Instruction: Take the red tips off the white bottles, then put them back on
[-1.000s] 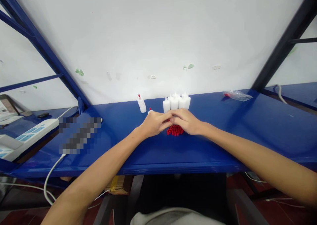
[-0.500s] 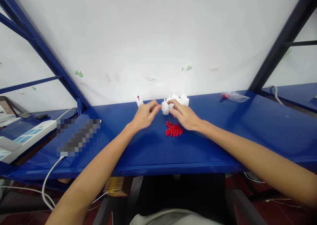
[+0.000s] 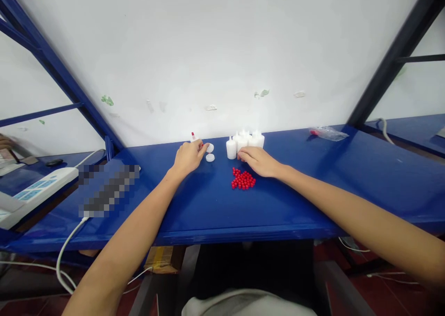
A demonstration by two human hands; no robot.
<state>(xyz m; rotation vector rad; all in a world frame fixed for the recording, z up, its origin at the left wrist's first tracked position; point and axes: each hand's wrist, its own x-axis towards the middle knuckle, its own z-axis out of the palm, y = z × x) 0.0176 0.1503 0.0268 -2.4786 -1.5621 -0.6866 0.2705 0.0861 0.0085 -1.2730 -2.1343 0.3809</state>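
Note:
My left hand [image 3: 188, 157] is at the left of the bottles, with thumb and fingers drawn together; what they hold, if anything, is hidden. Beside its fingertips lie two small white round pieces [image 3: 210, 157] with a bit of red showing. Behind that hand, a white nozzle bottle with a red cap [image 3: 193, 135] is partly covered. My right hand [image 3: 259, 161] has its fingers curled in front of a group of white nozzle bottles [image 3: 255, 140]; its fingertips are close to the front-left bottle [image 3: 231, 148]. Red caps [image 3: 243, 180] lie piled just below it.
A clear plastic bag [image 3: 328, 133] with something red lies at the back right of the blue table [image 3: 201, 214]. To the left are a blurred-out dark device [image 3: 109, 191] with a white cable and a white power strip [image 3: 41, 191]. The white wall rises behind.
My left hand has moved left, away from the front bottle, and two white round pieces now show beside it. My right hand has lowered slightly, its fingers curling in.

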